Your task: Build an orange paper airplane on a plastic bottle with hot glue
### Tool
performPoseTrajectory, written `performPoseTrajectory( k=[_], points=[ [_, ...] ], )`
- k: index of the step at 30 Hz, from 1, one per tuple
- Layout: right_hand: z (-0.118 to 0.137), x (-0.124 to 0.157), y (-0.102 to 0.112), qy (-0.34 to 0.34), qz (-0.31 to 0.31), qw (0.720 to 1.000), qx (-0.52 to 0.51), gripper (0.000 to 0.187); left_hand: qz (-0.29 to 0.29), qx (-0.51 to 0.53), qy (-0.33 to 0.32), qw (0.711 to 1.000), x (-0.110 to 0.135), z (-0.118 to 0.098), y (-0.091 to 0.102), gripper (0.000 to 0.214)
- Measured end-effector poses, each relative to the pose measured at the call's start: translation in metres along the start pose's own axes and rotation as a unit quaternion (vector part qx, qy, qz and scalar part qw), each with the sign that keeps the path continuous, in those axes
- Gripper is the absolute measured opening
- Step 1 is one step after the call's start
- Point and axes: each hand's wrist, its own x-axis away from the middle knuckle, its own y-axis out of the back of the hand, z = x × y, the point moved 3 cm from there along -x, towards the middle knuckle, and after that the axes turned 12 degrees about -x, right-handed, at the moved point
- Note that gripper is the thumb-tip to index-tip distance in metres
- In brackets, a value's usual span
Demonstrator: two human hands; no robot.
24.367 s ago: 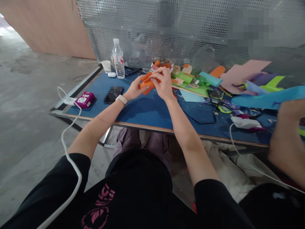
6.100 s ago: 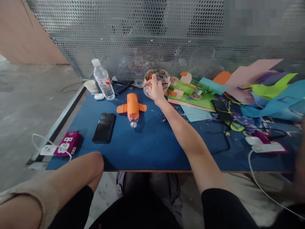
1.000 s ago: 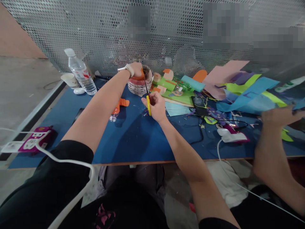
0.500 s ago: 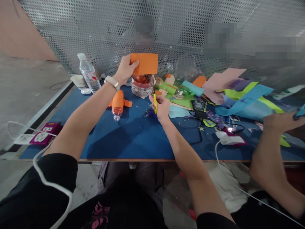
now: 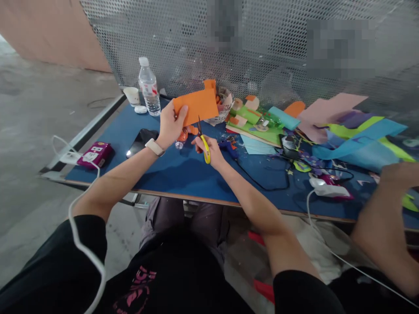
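Orange paper (image 5: 196, 107) is pinched by the left hand (image 5: 170, 123), thumb in front, above the blue table (image 5: 183, 179). At six o'clock from it, the right hand (image 5: 212, 152) has its fingers around yellow-handled scissors (image 5: 203, 141), blades towards twelve; I cannot tell whether they touch the paper. A basket (image 5: 223, 117) stands at three o'clock, a water bottle (image 5: 149, 93) at ten.

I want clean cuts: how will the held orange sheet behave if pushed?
The orange sheet probably has some stiffness: held at one end by the left hand, it extends without obvious droop. Its unheld far end may bend or swing if pushed.
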Motion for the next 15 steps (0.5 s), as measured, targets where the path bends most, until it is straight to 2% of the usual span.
performPoseTrajectory(
  k=[6,12,15],
  points=[
    [-0.006,0.001,0.005,-0.014,-0.017,1.0,0.02,0.09,0.019,-0.003,0.004,1.0,0.023,0.009,-0.002,0.055],
    [-0.009,-0.001,0.013,-0.009,-0.014,0.998,0.053,0.089,0.082,0.044,0.023,0.995,0.027,0.008,-0.01,0.064],
    [-0.008,0.0,0.014,-0.01,-0.004,0.999,0.053,0.089,0.091,0.057,0.027,0.994,0.027,0.009,-0.014,0.067]
  ],
)
